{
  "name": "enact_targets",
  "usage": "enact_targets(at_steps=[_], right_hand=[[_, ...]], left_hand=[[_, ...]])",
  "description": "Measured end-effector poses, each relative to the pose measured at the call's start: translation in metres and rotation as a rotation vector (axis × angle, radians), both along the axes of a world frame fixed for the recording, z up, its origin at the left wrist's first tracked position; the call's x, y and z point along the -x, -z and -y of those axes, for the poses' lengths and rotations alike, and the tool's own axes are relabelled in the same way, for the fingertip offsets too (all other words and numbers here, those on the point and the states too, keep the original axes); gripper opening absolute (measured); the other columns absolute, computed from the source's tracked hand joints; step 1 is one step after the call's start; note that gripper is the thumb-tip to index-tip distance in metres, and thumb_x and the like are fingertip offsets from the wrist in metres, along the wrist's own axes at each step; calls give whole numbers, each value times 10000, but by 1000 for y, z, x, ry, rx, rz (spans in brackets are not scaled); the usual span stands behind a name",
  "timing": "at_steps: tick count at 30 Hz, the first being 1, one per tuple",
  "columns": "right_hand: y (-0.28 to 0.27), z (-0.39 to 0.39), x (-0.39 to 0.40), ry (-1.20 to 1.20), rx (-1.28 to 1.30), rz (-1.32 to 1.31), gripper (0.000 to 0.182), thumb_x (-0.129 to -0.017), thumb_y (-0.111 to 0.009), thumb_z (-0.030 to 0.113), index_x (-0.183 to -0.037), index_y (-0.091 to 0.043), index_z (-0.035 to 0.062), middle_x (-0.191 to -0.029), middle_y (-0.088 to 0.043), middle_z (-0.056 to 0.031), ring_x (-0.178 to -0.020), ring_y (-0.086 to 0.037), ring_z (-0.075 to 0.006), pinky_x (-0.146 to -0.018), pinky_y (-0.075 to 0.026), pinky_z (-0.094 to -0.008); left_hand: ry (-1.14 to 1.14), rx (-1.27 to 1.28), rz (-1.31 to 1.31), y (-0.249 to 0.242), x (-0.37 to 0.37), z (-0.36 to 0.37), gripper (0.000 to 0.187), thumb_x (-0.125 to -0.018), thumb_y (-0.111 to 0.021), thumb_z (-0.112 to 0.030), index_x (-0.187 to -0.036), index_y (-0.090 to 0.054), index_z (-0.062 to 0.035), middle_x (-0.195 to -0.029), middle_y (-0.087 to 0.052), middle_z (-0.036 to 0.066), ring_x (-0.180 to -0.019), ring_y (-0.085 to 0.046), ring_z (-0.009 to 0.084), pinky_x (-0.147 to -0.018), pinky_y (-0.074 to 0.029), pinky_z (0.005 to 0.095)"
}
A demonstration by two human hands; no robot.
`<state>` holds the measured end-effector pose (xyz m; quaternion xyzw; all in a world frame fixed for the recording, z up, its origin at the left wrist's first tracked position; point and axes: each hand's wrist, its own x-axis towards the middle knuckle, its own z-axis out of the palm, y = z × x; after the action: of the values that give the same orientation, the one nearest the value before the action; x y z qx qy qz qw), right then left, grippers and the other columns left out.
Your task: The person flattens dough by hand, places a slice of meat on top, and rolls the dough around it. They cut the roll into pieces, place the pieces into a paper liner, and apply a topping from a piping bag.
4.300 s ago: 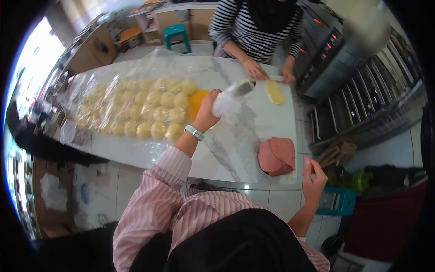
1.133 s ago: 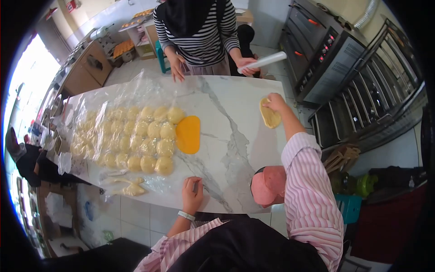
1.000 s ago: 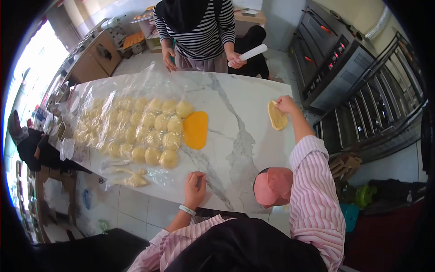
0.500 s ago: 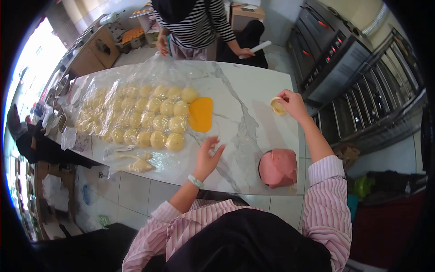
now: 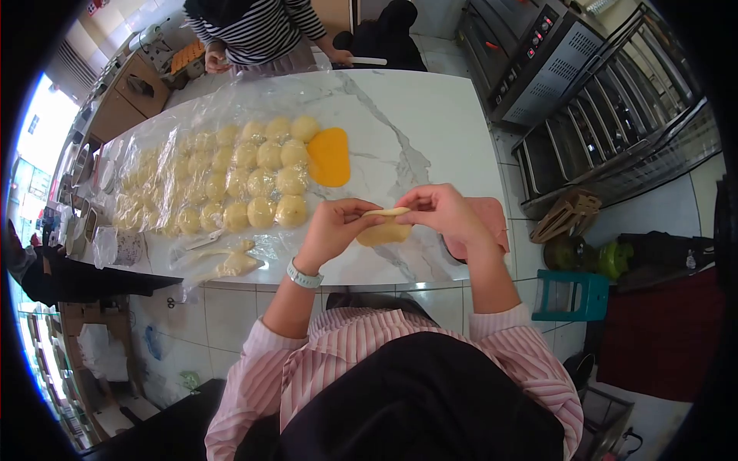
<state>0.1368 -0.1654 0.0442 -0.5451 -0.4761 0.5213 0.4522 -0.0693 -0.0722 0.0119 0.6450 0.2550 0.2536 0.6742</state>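
Observation:
A flattened piece of dough is held over the near side of the table, its far edge folded into a thin roll. My left hand, with a pale watch at the wrist, pinches the roll's left end between thumb and fingers. On the other end, the thumb and fingers of my right hand are closed as well. Partly behind the right hand lies a stack of pink slices that look like ham. A yellow dough scraper rests beyond my left hand, against rows of dough balls.
Clear plastic sheeting covers the dough balls on the marble table. A dough scrap lies near the front edge. Across the table stands a person in a striped top, holding a white stick. An oven and a tray rack stand right.
My right hand has come back from the table's far right with a piece of dough. My left hand has closed on it too, and the view has shifted.

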Motion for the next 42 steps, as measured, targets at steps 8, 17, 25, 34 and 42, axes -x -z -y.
enact_targets(at_steps=[8, 17, 25, 34, 42], right_hand=[[126, -71, -4, 374, 132, 113, 206, -810, -704, 55, -1006, -673, -2, -897, -688, -123, -812, -673, -193, -698, -544, -314], [129, -67, 19, 392, -238, 887, 277, -883, -572, 92, -1149, -601, 23, -1119, -615, -152, -1012, -599, -298, -883, -469, -377], [134, -58, 31, 71, 21, 1109, 532, -991, -343, 280, -1437, -298, -6, -1512, -286, -163, -1410, -257, -274, -1132, -184, -524], [137, -11, 71, 129, -83, 1206, 545, -964, -388, 266, -1414, -325, -34, -1504, -295, -180, -1399, -282, -282, -1117, -171, -564], [127, 37, 95, 16, -181, 1108, 534, -961, -399, 247, -1404, -336, -44, -1484, -313, -209, -1389, -304, -291, -1122, -151, -559]], left_hand=[[-84, -413, -403, 87, -47, -75, 263, -751, -772, -232, -908, -724, -27, -817, -689, 130, -702, -649, 182, -673, -504, 289], [-138, -448, -500, 83, -35, -72, 188, -801, -674, -112, -970, -704, -35, -1018, -670, 172, -928, -649, 298, -803, -513, 340], [-29, -1188, -620, 109, -23, -38, 476, -965, -394, -249, -1391, -401, -35, -1457, -399, 120, -1353, -361, 280, -1120, -246, 468], [-74, -1203, -581, 112, -4, -10, 513, -965, -393, -253, -1414, -358, -6, -1481, -365, 128, -1377, -332, 239, -1129, -229, 454], [44, -1073, -612, 104, 37, 39, 530, -947, -435, -237, -1410, -357, 9, -1479, -358, 148, -1376, -331, 267, -1129, -229, 458]])
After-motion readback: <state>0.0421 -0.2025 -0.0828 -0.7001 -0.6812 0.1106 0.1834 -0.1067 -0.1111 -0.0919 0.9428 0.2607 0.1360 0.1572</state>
